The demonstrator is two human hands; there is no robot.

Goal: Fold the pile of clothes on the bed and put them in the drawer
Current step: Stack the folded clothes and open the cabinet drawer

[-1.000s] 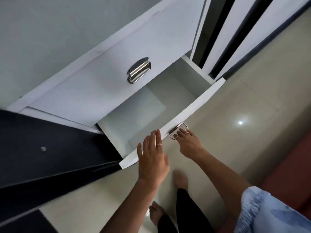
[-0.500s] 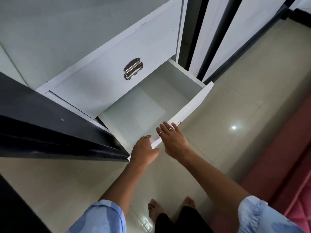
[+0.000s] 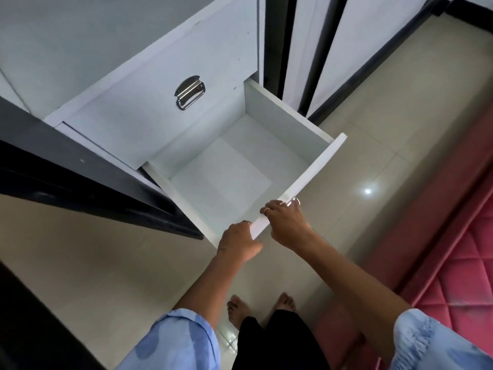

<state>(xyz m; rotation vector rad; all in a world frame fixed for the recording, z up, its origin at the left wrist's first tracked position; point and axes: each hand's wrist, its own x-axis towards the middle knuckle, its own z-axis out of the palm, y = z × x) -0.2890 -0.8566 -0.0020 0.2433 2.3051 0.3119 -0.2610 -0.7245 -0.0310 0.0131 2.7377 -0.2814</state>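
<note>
A white drawer (image 3: 314, 169) stands pulled out from the wardrobe, and its inside shows nothing in it. My left hand (image 3: 237, 243) grips the near corner of the drawer's front panel. My right hand (image 3: 286, 222) curls over the top edge of the same panel, beside its metal handle (image 3: 295, 201). No clothes are in view.
A closed white drawer with a metal handle (image 3: 190, 92) sits above the open one. A black wardrobe door (image 3: 80, 180) stands open at the left. The pink quilted bed (image 3: 458, 263) lies at the right, with beige floor tiles (image 3: 373, 145) between, and my bare feet (image 3: 261, 308) below.
The drawer has slid further out. My left hand went from flat in front of the panel to gripping its corner, and my right hand moved from the handle onto the panel's top edge.
</note>
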